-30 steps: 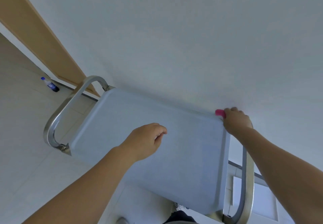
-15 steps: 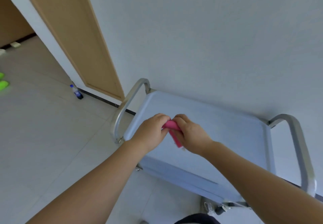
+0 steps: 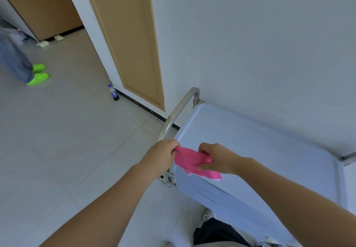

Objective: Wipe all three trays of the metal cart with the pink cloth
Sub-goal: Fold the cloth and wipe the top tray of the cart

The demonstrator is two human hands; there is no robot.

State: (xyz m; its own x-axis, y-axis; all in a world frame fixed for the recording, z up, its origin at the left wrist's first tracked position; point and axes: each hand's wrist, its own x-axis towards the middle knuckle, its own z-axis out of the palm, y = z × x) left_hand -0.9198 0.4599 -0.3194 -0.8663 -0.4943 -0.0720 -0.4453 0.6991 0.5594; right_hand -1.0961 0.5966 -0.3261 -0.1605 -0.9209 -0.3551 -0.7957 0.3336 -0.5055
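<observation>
The metal cart stands against the white wall, its top tray pale and bare. Above the tray's near-left corner hangs the pink cloth — stretched flat between both hands. The left hand pinches its left edge; the right hand grips its right end, a white-hemmed corner drooping below.

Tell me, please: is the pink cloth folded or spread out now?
Partly spread. The left hand and right hand each pinch one end of the pink cloth, stretching it; whether it is still doubled over, I cannot tell.
</observation>
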